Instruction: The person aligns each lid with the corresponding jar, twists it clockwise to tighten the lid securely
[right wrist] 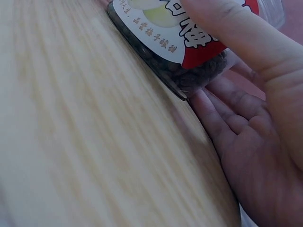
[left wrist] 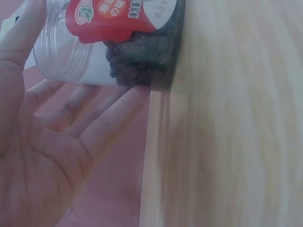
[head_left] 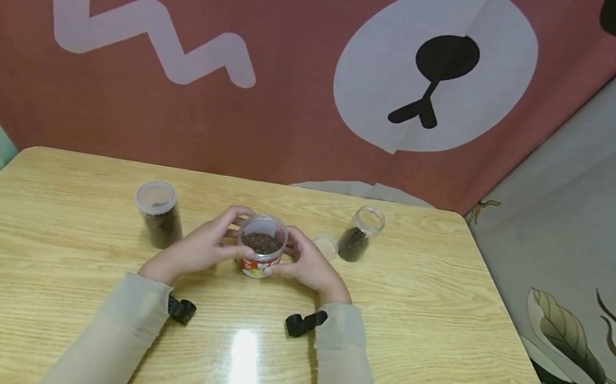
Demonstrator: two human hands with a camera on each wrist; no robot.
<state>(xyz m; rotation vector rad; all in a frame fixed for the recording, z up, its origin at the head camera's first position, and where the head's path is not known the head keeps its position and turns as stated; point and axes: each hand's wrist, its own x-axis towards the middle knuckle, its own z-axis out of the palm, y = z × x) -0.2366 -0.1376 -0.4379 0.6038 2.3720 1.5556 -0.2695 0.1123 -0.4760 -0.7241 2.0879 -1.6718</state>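
Note:
A wide clear plastic jar [head_left: 257, 267] stands upright on the wooden table, dark pieces inside and a red printed label round its side. Its rim faces up and the contents show through the top. My left hand [head_left: 201, 250] holds it from the left, thumb in front and fingers round the back. From the other side my right hand [head_left: 311, 265] grips the same jar, its thumb low on the label. In the left wrist view dark lumps fill the lower part of the jar [left wrist: 142, 56], and the right wrist view shows the base of the jar [right wrist: 189, 71] at the tabletop.
A tall jar with a whitish lid [head_left: 158, 196] and dark contents stands left of my left hand. To the right are a narrow clear jar [head_left: 356, 242], partly filled with dark pieces, and a round translucent lid [head_left: 326, 246] lying flat. A printed cloth [head_left: 268, 139] hangs behind the table.

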